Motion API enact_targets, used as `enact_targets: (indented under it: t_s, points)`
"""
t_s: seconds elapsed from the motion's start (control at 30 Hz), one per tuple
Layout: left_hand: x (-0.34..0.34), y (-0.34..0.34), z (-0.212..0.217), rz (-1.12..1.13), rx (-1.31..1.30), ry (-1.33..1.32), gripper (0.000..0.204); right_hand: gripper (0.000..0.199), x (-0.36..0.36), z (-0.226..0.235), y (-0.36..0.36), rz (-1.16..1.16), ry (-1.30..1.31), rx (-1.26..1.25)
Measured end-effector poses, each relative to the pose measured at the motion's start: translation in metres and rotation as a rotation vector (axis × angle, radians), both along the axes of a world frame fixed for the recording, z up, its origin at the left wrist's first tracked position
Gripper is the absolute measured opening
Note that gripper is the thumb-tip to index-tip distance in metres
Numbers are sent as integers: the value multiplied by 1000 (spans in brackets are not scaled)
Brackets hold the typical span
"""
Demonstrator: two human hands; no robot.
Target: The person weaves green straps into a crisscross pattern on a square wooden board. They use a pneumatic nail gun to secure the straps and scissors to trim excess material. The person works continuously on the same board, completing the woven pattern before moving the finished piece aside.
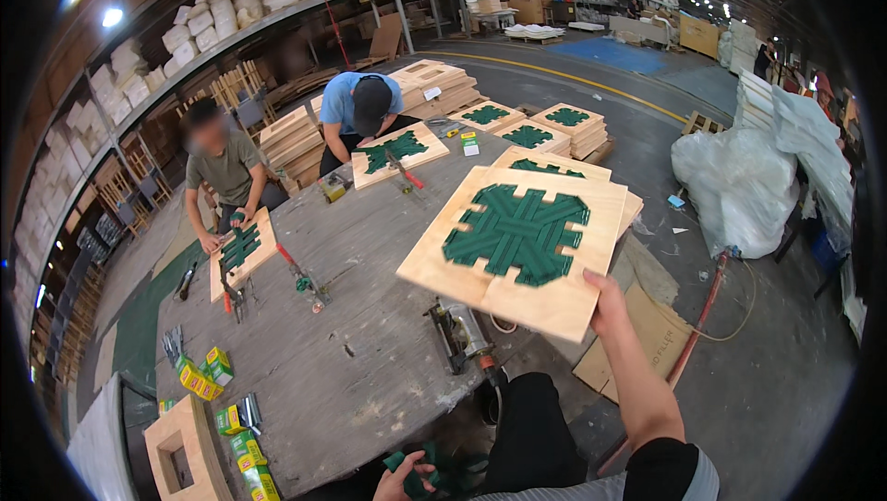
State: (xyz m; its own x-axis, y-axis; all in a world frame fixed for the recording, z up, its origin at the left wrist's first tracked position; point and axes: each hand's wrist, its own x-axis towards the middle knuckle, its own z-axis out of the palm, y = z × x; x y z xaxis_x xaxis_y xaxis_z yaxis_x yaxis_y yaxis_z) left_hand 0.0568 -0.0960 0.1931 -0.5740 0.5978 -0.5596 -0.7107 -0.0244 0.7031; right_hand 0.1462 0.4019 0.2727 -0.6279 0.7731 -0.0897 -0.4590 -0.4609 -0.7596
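Note:
My right hand [607, 305] grips the near right corner of a square plywood seat panel [420, 265], holding it tilted over the right side of the table. Green webbing [517, 233] is woven across the panel's middle. Behind it, partly covered, lie more webbed panels [591, 171]. Low at the bottom edge, my left hand [404, 480] is closed around loose green webbing [443, 482] near my lap. A pneumatic staple gun [459, 335] rests at the table's near edge, below the held panel, with a hose running down from it.
The grey worktable [342, 289] carries pliers-like tools [300, 275], yellow-green staple boxes [248, 450] and a wooden frame [176, 450] at near left. Two people [365, 113] work on webbed panels across the table. Panel stacks [582, 136] stand beyond; a red hose [707, 312] and cardboard [637, 353] lie right.

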Motion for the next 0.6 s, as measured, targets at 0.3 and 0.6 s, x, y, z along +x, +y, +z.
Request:
enact_targets:
  t_s: [0.3, 0.6]
  points:
    - [-5, 3, -19, 110, -202, -140, 45, 52, -74, -13, 176, -50, -37, -39]
    - [-5, 19, -6, 150, -372, -216, 38, 50, -58, -27, 214, -551, -1412, 859]
